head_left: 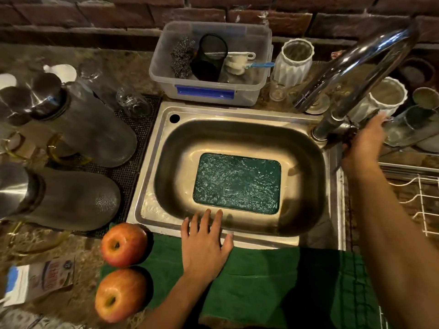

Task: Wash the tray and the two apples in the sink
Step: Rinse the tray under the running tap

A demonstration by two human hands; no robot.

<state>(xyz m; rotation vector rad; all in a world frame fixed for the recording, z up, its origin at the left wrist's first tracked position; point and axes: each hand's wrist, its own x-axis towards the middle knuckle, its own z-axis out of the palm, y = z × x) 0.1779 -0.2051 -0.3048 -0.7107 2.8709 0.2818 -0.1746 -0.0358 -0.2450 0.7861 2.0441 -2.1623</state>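
Tray (237,183), green, lies flat in the sink (308,162) basin, just beyond the left hand (204,243), whose spread fingers rest on the front rim. Two apples (124,245) sit left. Right hand (365,141) reaches the faucet (356,67) base; its finger pose cannot be told.

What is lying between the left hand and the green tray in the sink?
In the head view, only bare steel: the left hand rests on the front rim of the steel sink, and the rectangular green tray lies beyond.

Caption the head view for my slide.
Green tray lies in the sink; right hand reaches the tap, two apples wait.
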